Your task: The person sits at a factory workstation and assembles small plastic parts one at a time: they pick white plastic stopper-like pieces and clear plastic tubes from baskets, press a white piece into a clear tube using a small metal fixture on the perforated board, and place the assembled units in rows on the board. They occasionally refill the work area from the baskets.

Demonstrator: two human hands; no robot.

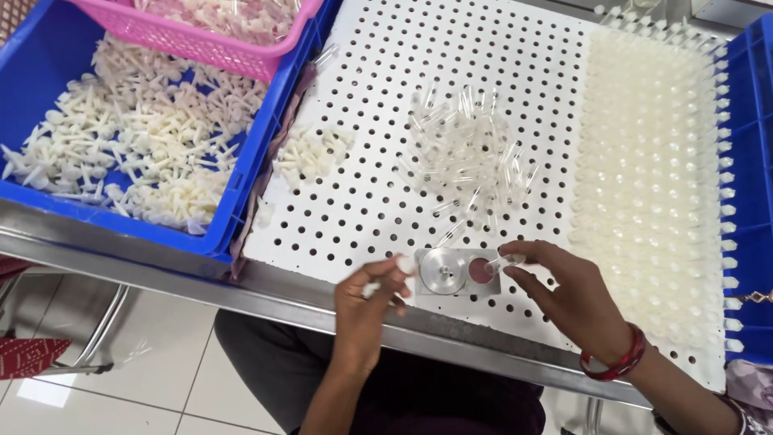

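Clear tube (pixel 506 262) pinched by right hand (pixel 568 294) fingers; left hand (pixel 366 302) grips half-hidden white piece (pixel 372 287).

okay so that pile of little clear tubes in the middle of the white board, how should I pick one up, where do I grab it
Pick a clear tube lying loose at the pile's near edge, not one buried in the tangle. It lies flat on the perforated board, so come from above and pinch it across its middle, fingertips on the two long sides, probably with the right hand, which is nearer.
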